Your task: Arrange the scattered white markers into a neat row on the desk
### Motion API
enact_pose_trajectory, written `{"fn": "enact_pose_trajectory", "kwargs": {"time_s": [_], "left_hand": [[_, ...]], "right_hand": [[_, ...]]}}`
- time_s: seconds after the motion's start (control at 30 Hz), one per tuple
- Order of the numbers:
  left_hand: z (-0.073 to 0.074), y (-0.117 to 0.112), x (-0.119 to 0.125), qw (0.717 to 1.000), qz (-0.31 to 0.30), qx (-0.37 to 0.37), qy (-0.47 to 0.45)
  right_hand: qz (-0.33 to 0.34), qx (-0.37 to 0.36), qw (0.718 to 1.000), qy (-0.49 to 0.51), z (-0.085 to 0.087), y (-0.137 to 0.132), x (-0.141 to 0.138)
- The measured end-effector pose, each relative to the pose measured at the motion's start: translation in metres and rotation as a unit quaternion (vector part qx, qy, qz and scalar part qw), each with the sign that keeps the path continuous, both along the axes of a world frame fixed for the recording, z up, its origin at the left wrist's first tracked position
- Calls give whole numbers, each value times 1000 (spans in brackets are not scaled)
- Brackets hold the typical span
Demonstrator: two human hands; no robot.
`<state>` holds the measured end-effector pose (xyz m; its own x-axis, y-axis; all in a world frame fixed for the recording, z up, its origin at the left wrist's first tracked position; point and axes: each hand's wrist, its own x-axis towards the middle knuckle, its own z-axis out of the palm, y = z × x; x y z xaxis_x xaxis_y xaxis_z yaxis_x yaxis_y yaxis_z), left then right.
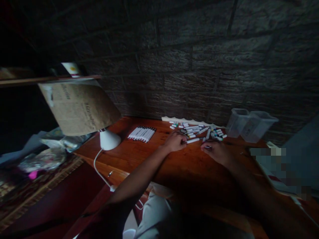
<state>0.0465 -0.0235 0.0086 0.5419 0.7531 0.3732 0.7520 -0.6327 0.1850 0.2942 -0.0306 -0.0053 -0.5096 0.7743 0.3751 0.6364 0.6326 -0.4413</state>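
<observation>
My left hand [175,142] is closed around one end of a white marker [192,140], just above the wooden table. To its right, my right hand [216,150] has its thumb and fingers pinched together. A thin pale edge shows at those fingertips, too small and dark to name. Behind both hands lies a loose pile of white markers [193,128] and short caps, some with dark or green ends. Left of my hands, a neat row of white markers [142,134] lies side by side, dark ends towards the wall.
Two clear plastic containers [256,126] stand at the back right. A lamp [109,140] with a newsprint shade is on the left of the wooden table [159,162], its white cord hanging over the front edge. A pale wavy strip [179,120] lies along the brick wall.
</observation>
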Motion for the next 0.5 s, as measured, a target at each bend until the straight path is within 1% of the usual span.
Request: {"fn": "enact_pose_trajectory", "kwargs": {"time_s": [0.07,0.13,0.2,0.27,0.33,0.43,0.47,0.5], "left_hand": [[-1,-1,-2,1000,-6,11,-13],[-3,0,-1,999,-26,16,-21],[-4,2,1,998,-53,4,-16],[-3,4,-1,998,-64,-15,-6],[1,5,-8,998,-50,-36,2],[8,2,-22,999,-6,-50,-6],[10,1,-25,998,-2,-52,-21],[11,1,-27,997,-16,-63,-37]], "right_hand": [[-22,-13,1000,7,0,2,7],[-35,-20,999,9,0,3,9],[-42,-26,999,8,0,3,8],[-53,-31,998,3,-1,2,5],[-65,-33,997,-2,-2,2,4],[-66,-42,997,1,-2,1,3],[-64,-46,997,3,-1,1,3],[-64,-49,997,5,-1,0,3]]}}
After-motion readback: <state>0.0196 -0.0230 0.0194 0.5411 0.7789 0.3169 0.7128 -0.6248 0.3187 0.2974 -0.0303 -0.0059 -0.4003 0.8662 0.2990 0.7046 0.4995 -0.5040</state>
